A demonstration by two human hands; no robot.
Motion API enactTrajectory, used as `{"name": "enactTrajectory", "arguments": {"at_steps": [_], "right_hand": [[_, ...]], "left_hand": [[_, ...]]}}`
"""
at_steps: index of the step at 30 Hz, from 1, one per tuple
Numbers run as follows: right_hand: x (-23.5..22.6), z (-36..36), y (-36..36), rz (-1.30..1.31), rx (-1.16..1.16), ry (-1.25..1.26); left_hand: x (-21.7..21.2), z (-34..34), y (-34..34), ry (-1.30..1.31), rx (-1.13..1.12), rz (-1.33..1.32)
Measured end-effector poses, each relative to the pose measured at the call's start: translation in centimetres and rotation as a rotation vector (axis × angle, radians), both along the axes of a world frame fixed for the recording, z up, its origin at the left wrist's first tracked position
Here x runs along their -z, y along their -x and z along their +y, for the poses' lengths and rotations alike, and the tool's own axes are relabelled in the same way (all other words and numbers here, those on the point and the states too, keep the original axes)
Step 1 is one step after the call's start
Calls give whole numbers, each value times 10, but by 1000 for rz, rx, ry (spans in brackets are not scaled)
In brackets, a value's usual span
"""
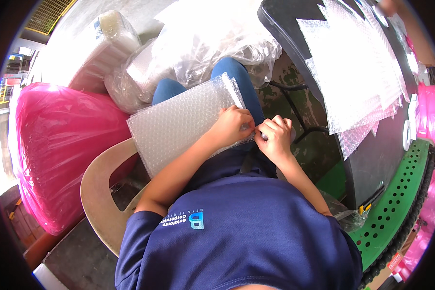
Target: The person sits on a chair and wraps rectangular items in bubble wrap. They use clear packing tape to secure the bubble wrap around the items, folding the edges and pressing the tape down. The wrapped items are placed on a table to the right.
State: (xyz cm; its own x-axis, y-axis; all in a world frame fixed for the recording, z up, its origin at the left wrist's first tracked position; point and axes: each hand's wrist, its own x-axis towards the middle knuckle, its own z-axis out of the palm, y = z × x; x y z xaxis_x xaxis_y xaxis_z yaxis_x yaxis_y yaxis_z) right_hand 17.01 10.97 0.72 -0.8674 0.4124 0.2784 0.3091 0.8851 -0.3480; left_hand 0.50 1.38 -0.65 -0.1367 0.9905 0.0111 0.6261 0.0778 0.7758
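A stack of clear bubble wrap sheets (176,123) lies across my lap, tilted, with its layered right edges fanned slightly apart near my knee. My left hand (233,126) rests over the right edge of the stack, its fingers curled and pinching the bubble wrap there. Right beside it is my right hand (275,137), its fingers bent and thumb pressed in at the stack's near right corner. The two hands' fingertips almost meet. Whatever lies between the right fingertips is too small and hidden to make out.
At right, a black table (372,169) bears a pile of bubble wrap sheets (353,82) and a white ring-shaped roll (407,135). A pink plastic bag (67,150) bulges at left beside the beige chair arm (99,183). Large clear plastic bags (217,38) stand ahead; a green perforated seat (396,198) is at right.
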Motion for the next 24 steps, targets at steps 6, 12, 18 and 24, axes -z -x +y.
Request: {"name": "enactTrajectory", "arguments": {"at_steps": [6,12,18,24], "right_hand": [[1,4,-3,88,-178,-125],[4,6,-8,186,-182,-128],[1,6,-10,184,-199,-94],[-3,12,-15,163,-241,-32]], "left_hand": [[6,8,5,49,9,-116],[5,2,5,-61,27,-138],[10,-8,3,-79,52,-125],[4,-28,-2,-4,172,154]]}}
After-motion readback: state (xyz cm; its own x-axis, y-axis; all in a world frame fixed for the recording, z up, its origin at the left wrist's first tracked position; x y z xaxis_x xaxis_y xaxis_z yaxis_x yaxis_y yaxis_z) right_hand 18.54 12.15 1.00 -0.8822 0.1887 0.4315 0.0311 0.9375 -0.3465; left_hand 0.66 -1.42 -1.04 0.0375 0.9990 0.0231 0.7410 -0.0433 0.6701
